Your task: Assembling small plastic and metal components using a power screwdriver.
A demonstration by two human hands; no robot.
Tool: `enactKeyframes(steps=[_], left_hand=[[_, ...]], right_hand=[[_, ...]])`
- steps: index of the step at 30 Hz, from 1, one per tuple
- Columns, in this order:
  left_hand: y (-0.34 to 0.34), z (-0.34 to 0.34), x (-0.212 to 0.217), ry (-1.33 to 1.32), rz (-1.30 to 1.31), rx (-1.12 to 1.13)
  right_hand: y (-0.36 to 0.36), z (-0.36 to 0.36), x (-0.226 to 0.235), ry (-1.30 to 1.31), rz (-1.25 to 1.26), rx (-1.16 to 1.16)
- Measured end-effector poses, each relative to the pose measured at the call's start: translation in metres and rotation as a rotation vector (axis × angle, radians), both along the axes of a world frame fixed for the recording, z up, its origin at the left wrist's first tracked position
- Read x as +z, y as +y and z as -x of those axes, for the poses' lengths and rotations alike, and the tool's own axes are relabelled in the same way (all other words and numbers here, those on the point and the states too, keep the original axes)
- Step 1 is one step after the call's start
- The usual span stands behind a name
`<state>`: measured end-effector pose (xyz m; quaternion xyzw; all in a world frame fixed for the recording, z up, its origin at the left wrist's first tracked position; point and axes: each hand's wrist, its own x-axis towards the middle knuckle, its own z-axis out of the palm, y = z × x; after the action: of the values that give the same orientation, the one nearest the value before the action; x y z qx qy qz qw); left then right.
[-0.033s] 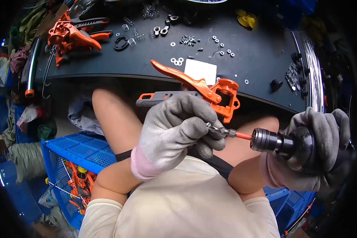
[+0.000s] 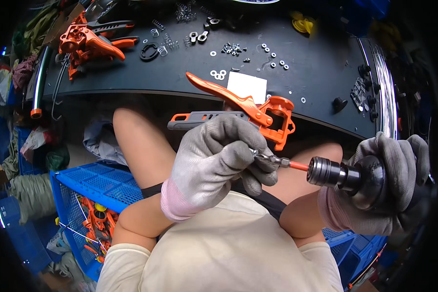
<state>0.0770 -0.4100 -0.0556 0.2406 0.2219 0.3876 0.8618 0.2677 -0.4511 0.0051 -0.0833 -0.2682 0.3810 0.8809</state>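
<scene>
Below the black desk (image 2: 297, 73) strewn with washers and springs, my gloved left hand (image 2: 214, 160) holds the orange-and-grey tool (image 2: 258, 117) over my lap, its fingers (image 2: 263, 165) pinching the bit (image 2: 277, 160) of the power driver (image 2: 345, 175) that my right hand (image 2: 384, 185) grips tightly.

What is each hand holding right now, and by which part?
Left hand pinches the driver bit's tip and grips the orange-grey tool by its handle. Right hand wraps the power screwdriver's body.
</scene>
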Motion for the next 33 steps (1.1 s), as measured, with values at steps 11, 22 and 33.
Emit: enactKeyframes(steps=[11, 22, 33], left_hand=[[-0.003, 0.000, -0.004, -0.008, 0.067, 0.008], [-0.007, -0.012, -0.018, 0.031, -0.158, 0.181], [0.036, 0.014, -0.021, 1.325, -1.458, 0.343]], right_hand=[[0.005, 0.012, -0.006, -0.099, 0.049, 0.265], [0.005, 0.003, -0.021, -0.139, 0.091, 0.223], [0.044, -0.001, -0.041, -0.557, -0.089, 0.186]])
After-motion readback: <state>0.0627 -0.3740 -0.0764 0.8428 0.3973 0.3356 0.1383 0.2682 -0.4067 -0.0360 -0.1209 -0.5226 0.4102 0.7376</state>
